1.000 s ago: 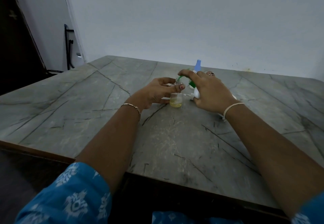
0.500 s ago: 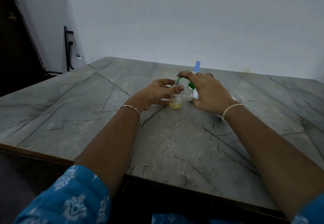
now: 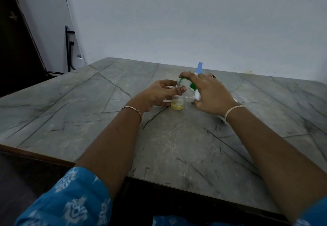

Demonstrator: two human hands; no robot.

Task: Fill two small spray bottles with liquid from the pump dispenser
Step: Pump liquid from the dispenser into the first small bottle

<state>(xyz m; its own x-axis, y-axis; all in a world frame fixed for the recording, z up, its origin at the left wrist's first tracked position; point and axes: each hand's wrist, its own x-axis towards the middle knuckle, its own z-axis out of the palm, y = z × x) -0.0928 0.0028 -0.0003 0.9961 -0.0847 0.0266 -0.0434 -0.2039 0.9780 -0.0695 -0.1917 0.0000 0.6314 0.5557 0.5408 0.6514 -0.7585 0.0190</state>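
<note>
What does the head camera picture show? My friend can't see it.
A left hand pinches a small clear bottle holding yellow liquid, while the right hand grips a green-and-white pump dispenser beside it, on a grey veined table.

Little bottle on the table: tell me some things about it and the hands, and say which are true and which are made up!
1. The little bottle has yellow liquid at its bottom. True.
2. The little bottle is full to the top. False: only the bottom part is filled.
3. The left hand holds the little bottle. True.
4. The right hand lies flat on the table. False: it grips the pump dispenser.
5. A red cap sticks up behind the right hand. False: the cap is blue.
</note>
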